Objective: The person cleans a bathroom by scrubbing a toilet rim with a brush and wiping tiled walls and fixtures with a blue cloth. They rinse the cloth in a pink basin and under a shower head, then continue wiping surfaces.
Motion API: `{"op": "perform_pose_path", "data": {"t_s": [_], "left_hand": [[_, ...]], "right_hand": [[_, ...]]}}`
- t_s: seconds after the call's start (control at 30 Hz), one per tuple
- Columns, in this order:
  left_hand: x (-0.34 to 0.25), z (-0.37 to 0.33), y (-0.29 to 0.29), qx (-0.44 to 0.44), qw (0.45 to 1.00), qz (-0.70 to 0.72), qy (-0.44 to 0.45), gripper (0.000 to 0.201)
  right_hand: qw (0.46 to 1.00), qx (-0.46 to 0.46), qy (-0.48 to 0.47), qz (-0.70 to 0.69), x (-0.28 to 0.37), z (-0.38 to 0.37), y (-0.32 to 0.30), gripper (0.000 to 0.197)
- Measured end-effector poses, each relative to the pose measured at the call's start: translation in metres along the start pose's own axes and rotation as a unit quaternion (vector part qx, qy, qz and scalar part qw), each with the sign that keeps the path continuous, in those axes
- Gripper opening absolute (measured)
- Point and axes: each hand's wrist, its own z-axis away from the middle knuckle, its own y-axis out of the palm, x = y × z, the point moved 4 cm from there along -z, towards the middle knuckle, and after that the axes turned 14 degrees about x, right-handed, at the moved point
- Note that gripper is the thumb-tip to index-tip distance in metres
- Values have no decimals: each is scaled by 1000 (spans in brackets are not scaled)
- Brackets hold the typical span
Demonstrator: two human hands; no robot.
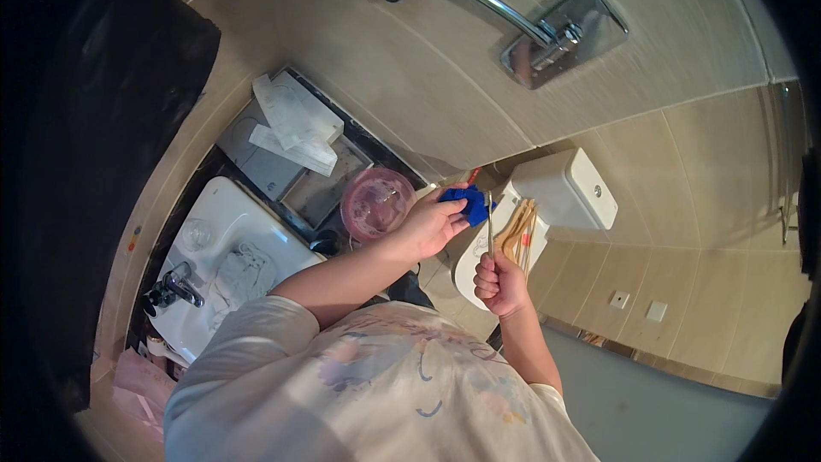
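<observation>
A small bright-blue cloth [466, 204] is gripped in my left hand [434, 227], with thumb and fingers bent around it. Close beside the cloth, my right hand [503, 285] forms a fist around a thin, pale bar [490, 227] that points away from me. It could be a hanger seen edge-on, but its full shape does not show. Just beyond that fist, several wooden hangers [518, 233] lie together over the white toilet [466, 267].
A pink basin [376, 203] holding water or suds stands left of the toilet. Further left, wet white cloth [243, 275] lies in the sink [214, 222] under a chrome tap [183, 284]. White papers or packets [295, 124] rest on the back counter. Above, a chrome fixture [560, 38] juts from the tiled wall.
</observation>
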Motion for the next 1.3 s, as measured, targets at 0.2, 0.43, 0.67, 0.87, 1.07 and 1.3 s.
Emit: {"op": "perform_pose_path", "data": {"t_s": [0.2, 0.43, 0.67, 0.87, 1.07, 1.3], "left_hand": [[16, 1, -25, -89, 987, -135, 10, 32], [34, 41, -118, -264, 945, -190, -43, 37], [-12, 103, -154, -348, 930, -117, 18, 33], [-20, 129, -148, -327, 939, -96, 36, 34], [-33, 139, -150, -319, 943, -87, 42, 32], [-37, 122, -143, -299, 948, -95, 44, 30]], "right_hand": [[655, -411, -138, 619, 20, 24, -71, 47], [602, -290, -69, 740, 0, -17, -35, 27], [616, -117, -6, 779, -56, -150, -57, 28], [590, -122, 38, 797, -80, -227, -81, 31], [646, -152, -30, 748, -87, -223, -97, 29], [617, -162, -15, 770, -45, -162, -30, 31]]}}
